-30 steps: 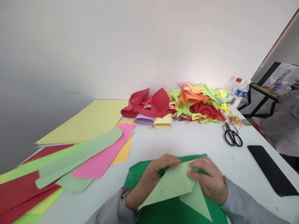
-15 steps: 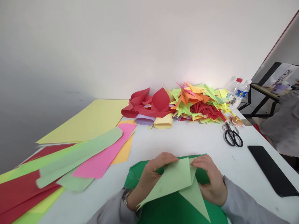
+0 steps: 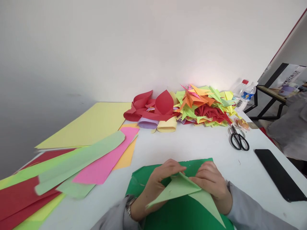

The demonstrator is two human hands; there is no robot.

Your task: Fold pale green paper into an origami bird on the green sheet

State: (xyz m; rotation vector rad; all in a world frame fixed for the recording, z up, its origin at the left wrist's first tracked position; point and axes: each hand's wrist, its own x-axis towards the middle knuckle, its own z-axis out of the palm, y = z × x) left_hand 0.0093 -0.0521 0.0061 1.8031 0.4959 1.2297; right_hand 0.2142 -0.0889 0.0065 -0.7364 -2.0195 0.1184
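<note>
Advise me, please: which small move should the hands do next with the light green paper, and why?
Perhaps the right hand should press along the raised crease, while the left hand steadies the light green paper: both hands hold it above the dark green sheet, and its folded layers seem not yet flat.
</note>
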